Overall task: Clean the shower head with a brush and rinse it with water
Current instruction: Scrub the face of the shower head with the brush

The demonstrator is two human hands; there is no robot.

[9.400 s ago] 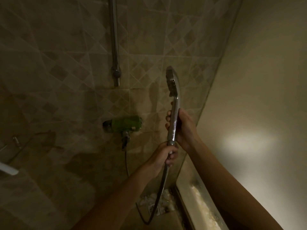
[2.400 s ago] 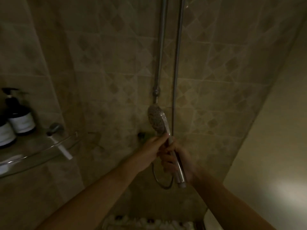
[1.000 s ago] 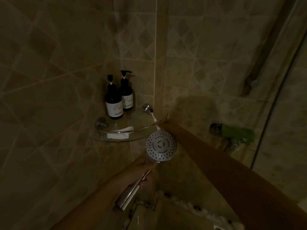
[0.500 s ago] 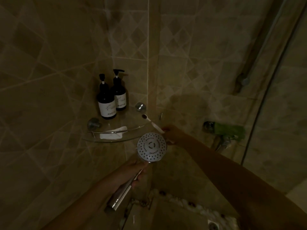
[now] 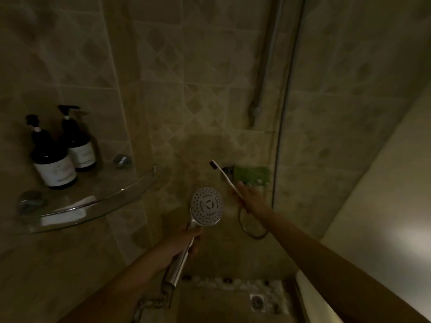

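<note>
Your left hand (image 5: 184, 241) grips the chrome handle of the round silver shower head (image 5: 206, 206), face toward you, while your right hand (image 5: 251, 200) holds the white dark-bristled toothbrush (image 5: 225, 177) near the green-wrapped tap (image 5: 253, 174); scrubbing seems unstarted, so bring bristles to nozzles.

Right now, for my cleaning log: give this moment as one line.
left hand: holds shower head, face to camera | right hand: holds toothbrush by green tap | water: none visible
</note>
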